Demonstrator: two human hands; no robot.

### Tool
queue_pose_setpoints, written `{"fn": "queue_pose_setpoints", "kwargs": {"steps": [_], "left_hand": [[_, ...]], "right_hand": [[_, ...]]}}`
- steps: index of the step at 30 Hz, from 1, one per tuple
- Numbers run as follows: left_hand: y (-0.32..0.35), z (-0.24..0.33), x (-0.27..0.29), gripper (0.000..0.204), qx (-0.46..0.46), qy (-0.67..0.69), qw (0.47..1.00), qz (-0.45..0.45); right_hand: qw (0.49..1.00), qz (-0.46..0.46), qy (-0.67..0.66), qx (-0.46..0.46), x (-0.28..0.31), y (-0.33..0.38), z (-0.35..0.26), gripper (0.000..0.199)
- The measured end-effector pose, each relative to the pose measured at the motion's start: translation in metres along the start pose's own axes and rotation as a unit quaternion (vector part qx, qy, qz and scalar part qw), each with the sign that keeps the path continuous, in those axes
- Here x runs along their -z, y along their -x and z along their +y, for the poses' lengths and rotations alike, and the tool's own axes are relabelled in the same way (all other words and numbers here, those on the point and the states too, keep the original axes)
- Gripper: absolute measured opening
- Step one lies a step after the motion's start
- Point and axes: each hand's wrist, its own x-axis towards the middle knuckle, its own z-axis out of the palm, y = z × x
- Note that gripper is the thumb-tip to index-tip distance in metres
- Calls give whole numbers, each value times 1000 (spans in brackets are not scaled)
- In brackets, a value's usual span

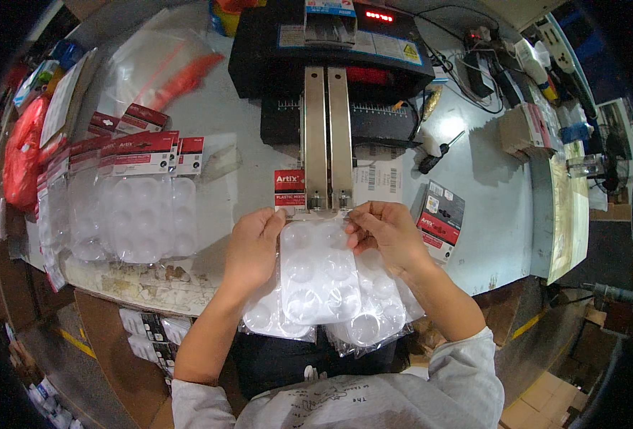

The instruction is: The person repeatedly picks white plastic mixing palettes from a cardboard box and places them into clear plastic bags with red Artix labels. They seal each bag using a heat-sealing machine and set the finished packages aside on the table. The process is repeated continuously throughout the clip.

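Note:
A white plastic paint palette (321, 275) with round wells, in a clear bag, hangs in front of me. My left hand (253, 244) pinches the upper left corner of its bag, beside a red and white header card (288, 189). At the upper right corner, my right hand (386, 234) closes its thumb and fingers on the bag's edge. Between my hands, two metal arms (316, 136) of a black machine (331, 50) reach down to the bag's top. More bagged palettes (368, 327) lie beneath and beside this one, near my lap.
Bagged palettes with red header cards (138, 207) lie in an overlapping row at left. Behind them is a heap of clear bags (148, 61). At right are a loose header card (440, 222), a screwdriver (441, 151), a stack of cards (527, 131) and cables (474, 96).

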Motion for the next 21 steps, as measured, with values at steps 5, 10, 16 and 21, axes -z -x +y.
{"fn": "queue_pose_setpoints", "kwargs": {"steps": [5,10,16,21], "left_hand": [[-2,-5,-2,35,8,-18,1000,12],[7,-19,32,33,-121,-105,986,48],[21,-20,139,34,25,-103,984,147],[44,-23,83,29,-128,-412,828,358]], "right_hand": [[1000,9,19,-5,-3,0,-4,19],[967,100,162,170,43,21,-18,21],[760,150,613,155,139,15,16,103],[752,132,609,214,152,10,34,109]]}}
